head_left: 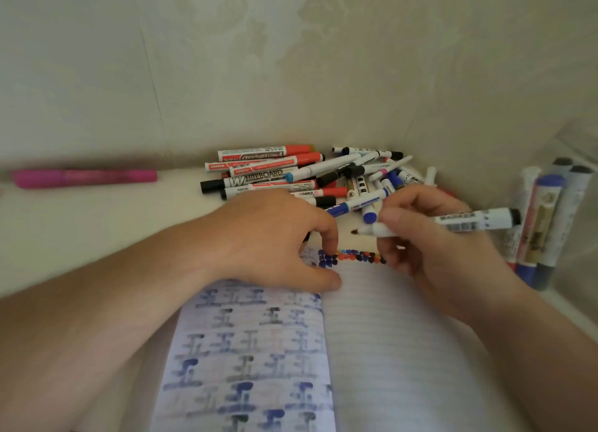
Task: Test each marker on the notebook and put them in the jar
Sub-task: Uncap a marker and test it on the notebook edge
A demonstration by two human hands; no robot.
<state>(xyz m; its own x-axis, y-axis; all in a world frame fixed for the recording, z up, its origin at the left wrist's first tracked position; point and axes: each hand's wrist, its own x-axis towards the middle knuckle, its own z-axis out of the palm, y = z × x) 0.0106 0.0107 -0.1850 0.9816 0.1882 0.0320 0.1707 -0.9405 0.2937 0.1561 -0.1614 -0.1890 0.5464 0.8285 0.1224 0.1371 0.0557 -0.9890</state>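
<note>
A pink marker (84,178) lies alone at the far left of the tabletop (97,224), its long axis running left to right along the wall. Your left hand (271,237) rests on the open notebook (323,350), fingers curled down with the tips pressing the top of the page; that grip holds nothing. Just right of those fingertips runs a row of blue, red and black test dots (352,256) along the top line of the right page. Beyond the notebook, the pile of markers (307,175) lies against the far wall, pointing mostly left and right. Your right hand (430,237) has its grip closed around an uncapped marker (453,222), fingers and thumb pinching the barrel near the nib. It lies almost level, black tip pointing left, just above the page, black end to the right. At the far right, the jar (579,231) holds several markers upright.
</note>
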